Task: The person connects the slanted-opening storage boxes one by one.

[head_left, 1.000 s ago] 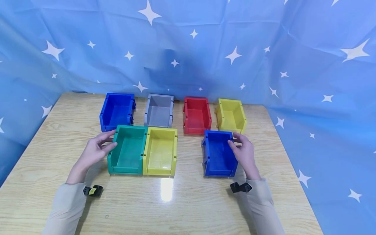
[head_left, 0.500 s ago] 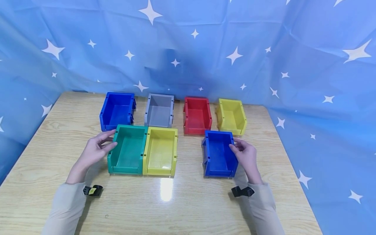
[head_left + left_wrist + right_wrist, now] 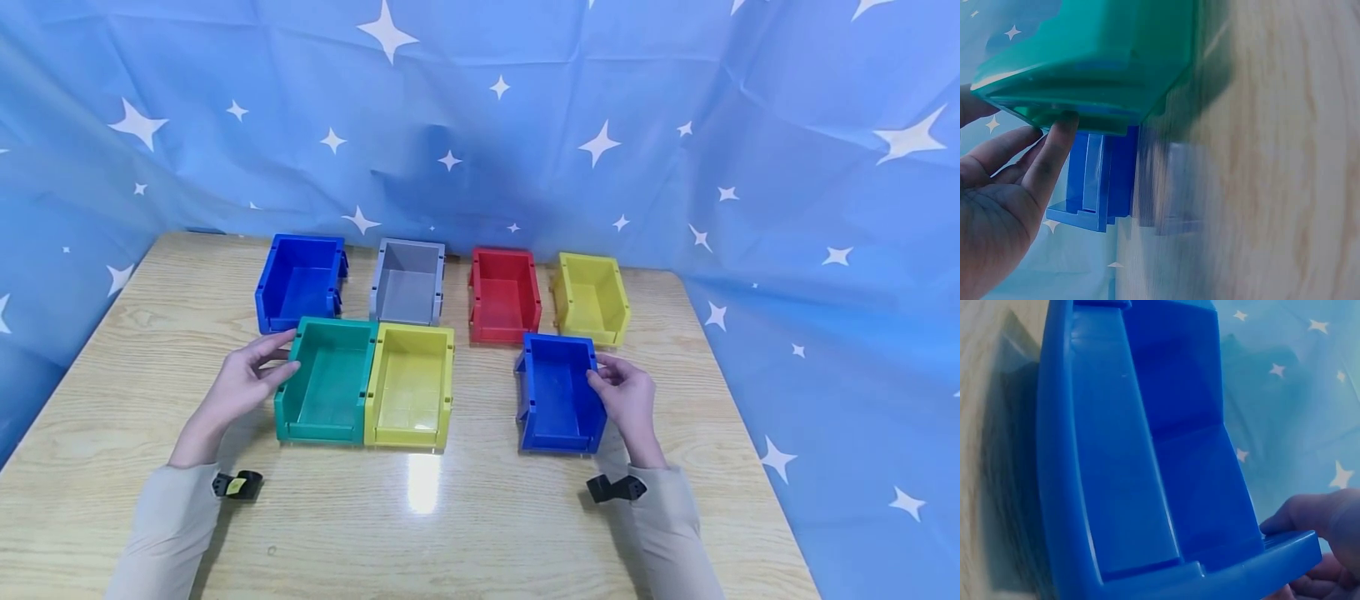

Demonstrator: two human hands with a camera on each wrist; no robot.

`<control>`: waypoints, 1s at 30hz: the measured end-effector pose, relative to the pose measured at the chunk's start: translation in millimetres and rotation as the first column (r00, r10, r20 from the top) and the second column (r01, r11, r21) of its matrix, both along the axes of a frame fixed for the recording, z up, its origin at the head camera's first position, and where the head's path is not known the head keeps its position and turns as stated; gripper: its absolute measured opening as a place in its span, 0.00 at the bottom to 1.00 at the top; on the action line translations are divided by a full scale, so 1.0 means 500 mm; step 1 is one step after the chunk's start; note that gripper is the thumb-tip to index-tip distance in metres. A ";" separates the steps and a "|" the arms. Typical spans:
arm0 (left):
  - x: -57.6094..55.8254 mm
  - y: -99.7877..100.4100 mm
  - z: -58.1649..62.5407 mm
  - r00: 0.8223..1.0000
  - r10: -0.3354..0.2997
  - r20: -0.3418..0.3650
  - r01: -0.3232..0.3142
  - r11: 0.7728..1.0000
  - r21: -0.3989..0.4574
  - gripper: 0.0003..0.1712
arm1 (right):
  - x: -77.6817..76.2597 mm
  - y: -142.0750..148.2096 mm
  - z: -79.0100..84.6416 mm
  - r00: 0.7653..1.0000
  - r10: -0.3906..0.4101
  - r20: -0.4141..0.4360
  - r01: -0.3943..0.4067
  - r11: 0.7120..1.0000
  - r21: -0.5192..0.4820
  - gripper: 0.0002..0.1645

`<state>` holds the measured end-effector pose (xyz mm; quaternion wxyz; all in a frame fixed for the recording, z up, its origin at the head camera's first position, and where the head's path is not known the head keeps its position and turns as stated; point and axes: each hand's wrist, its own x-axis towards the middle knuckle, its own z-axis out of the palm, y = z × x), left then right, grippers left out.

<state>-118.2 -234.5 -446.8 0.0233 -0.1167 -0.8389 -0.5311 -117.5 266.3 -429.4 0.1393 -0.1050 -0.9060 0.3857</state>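
Note:
My left hand pinches the left side wall of a green storage bin, thumb over the rim and fingers outside. In the left wrist view the green bin shows from its side, close over the wooden table. A yellow bin stands side by side with the green one on its right. Farther right, my right hand pinches the right wall of a blue bin. The right wrist view shows this blue bin from the front, with the thumb at its rim.
Behind stand a second blue bin, a grey bin, a red bin and another yellow bin in a row. A blue starry cloth hangs at the back edge of the wooden table.
My right hand has drawn slightly towards me along the blue bin's right wall, its thumb now at the rim. The left hand and the other bins have not visibly moved.

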 end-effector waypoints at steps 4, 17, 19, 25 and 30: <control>-0.001 -0.001 0.000 1.000 -0.002 -0.007 0.002 1.000 0.000 0.27 | 0.000 -0.003 0.000 1.000 -0.014 0.005 0.015 0.999 -0.032 0.15; 0.000 -0.002 -0.001 1.000 0.003 -0.011 -0.003 1.000 -0.002 0.27 | 0.005 -0.032 0.029 0.997 0.020 -0.068 -0.025 0.997 -0.071 0.13; 0.000 -0.001 -0.002 1.000 0.005 -0.015 -0.005 1.000 0.001 0.26 | 0.006 -0.039 0.036 0.996 0.031 -0.081 -0.037 0.997 -0.068 0.13; 0.000 -0.001 -0.002 1.000 0.004 -0.016 -0.003 1.000 0.009 0.26 | 0.003 -0.063 0.052 0.994 0.059 -0.096 -0.065 0.996 -0.057 0.14; 0.000 0.000 -0.002 1.000 0.001 -0.021 -0.001 1.000 0.014 0.26 | 0.001 -0.089 0.062 0.987 0.105 -0.119 -0.113 0.991 -0.064 0.14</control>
